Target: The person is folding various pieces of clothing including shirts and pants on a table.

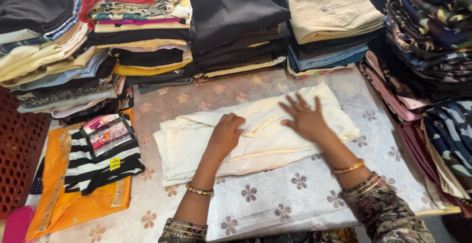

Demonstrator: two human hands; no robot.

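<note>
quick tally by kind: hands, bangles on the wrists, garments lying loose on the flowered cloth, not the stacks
Hands: 2, left hand and right hand
Gold bangles: 2, left bangle, right bangle
Loose garments: 3, cream garment, striped garment, orange garment
Total: 7

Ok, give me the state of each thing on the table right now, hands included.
Cream garment: partly folded, lying flat.
Left hand: fingers curled, pressing on the garment.
Right hand: fingers spread, flat on the garment.
Striped garment: folded, on an orange cloth.
Clothes stacks: folded, piled along the back.
</note>
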